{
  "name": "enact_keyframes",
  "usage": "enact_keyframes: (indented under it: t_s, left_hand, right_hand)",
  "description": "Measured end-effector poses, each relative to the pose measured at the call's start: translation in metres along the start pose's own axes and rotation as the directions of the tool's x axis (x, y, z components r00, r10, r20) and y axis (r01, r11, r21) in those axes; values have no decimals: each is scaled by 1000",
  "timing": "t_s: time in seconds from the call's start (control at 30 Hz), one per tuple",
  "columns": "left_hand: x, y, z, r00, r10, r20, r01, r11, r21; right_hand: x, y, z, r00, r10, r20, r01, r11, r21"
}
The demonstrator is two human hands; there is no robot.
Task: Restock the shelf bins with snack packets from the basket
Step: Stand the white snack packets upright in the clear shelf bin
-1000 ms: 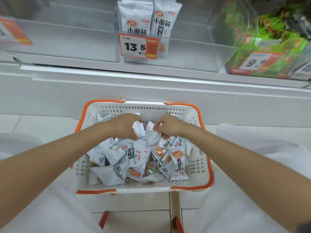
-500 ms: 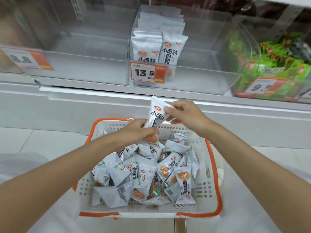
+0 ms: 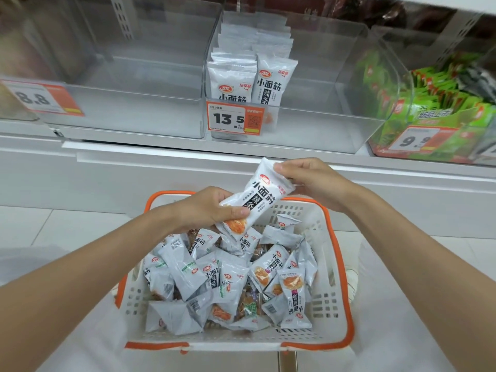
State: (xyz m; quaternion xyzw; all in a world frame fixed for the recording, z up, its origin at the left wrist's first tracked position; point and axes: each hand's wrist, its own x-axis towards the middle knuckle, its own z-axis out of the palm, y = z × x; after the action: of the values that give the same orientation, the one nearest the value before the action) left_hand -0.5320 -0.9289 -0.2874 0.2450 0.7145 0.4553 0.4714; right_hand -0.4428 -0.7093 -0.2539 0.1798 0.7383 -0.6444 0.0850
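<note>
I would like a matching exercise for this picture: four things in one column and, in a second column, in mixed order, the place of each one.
1. held packet
2. basket
3. 13.5 price tag
4. green packets

A. at the right of the shelf
B. on the front of the middle bin
C. below the shelf, with an orange rim
D. gripped by the left hand and the right hand

Pairs: 1-D, 2-C, 3-B, 4-A
</note>
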Motion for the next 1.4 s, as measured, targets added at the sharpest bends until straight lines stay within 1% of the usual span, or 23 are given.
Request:
enact_keyframes:
  t_s: [0.07,0.13,0.2,0.27,0.37,0.47,0.57,0.63,0.73,0.87,0.9,0.97,1.03,1.07,1.13,1.17,1.2,1.23,1.27,1.3,1.33,1.37,1.4]
  left_hand:
    - [-2,1,3,1000,15,20,-15,1000,18]
    - [-1,2,7,999,33,8,-33,999,18]
    - [1,3,9,999,32,-33,-32,999,-20]
    - [3,4,13,998,38,-57,-41,998,-52]
    - [3,3,18,997,48,-63,-50,998,-41]
    - [1,-2,14,994,46,-99,-51,998,-49]
    - [-2,-4,10,991,39,-124,-49,996,-77]
    - [-3,-5,10,993,48,-106,-56,996,-74]
    - [-3,0,11,998,35,-61,-41,994,-104]
    - [-1,10,6,996,54,-74,-65,986,-155]
    - [0,11,5,994,64,-90,-78,984,-159]
    - [1,12,5,989,83,-119,-100,984,-147]
    - [0,16,6,984,113,-137,-128,986,-108]
    - [-1,21,5,982,136,-133,-149,985,-92]
    - [-4,35,0,968,223,-118,-225,974,-6]
    - [-4,45,-6,948,288,-137,-279,957,80]
    - [-3,56,-13,913,362,-189,-333,928,169]
    - [0,68,-21,855,442,-272,-383,891,243]
    - [4,82,-30,777,508,-373,-425,859,286]
    - [9,95,-40,693,551,-465,-458,834,307]
    - [14,109,-50,616,581,-532,-475,813,338]
    - [19,123,-59,555,609,-567,-472,792,387]
    - [24,135,-67,515,639,-571,-456,768,449]
  right_hand:
    - [3,2,10,998,-25,-62,25,1000,-5]
    - [5,3,15,984,-60,-168,63,998,10]
    - [6,1,13,968,-63,-243,88,991,96]
    - [6,0,9,963,-51,-265,95,983,157]
    - [7,2,10,972,-27,-233,63,987,149]
    - [4,2,3,992,49,-112,-28,983,181]
    - [-3,1,-5,996,86,-23,-84,995,55]
    - [-4,2,-7,997,63,-54,-63,998,-3]
    - [-6,-2,-10,995,-3,-99,-1,999,-34]
    - [-5,-7,-12,990,-40,-135,45,998,40]
    - [-5,-8,-11,992,-29,-120,38,996,80]
    - [-7,-10,-7,1000,8,-18,-5,989,149]
    - [-11,-14,2,998,9,61,-17,990,137]
    - [-12,-18,5,999,-9,42,4,992,123]
    - [-13,-35,6,989,-105,-103,114,990,85]
    - [-14,-47,1,961,-194,-196,204,978,33]
    - [-16,-62,-6,907,-303,-292,303,952,-45]
    - [-19,-79,-14,828,-414,-377,395,909,-131]
    - [-23,-97,-22,741,-512,-435,469,858,-210]
    - [-25,-113,-29,670,-583,-460,520,810,-271]
    - [-24,-127,-35,623,-631,-462,549,774,-316]
    - [-19,-137,-40,607,-650,-457,559,758,-335]
    - [-10,-142,-45,613,-644,-457,550,764,-339]
